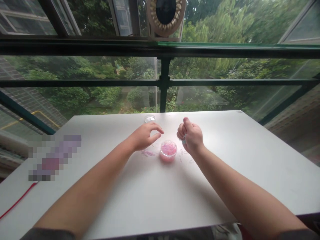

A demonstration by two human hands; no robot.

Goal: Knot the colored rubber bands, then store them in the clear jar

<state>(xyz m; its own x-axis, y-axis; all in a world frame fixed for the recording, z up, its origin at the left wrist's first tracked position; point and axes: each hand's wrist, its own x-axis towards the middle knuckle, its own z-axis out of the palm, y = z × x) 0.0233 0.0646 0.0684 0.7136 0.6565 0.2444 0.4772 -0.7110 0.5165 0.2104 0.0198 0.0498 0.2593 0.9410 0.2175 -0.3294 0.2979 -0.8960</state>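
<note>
A small round clear tub filled with pink bits stands on the white table, between my two hands. My left hand hovers just left of the tub, fingers curled with the fingertips slightly apart and nothing visible in them. My right hand is closed in a fist just right of the tub, gripping a small pale greenish thing I cannot make out. A few loose pink clips lie on the table beside the tub, and some more lie under my right wrist.
A clear round lid lies near the table's far edge. A red cord runs across the left near corner, next to a blurred patch. Beyond the table are a glass pane and dark window rails.
</note>
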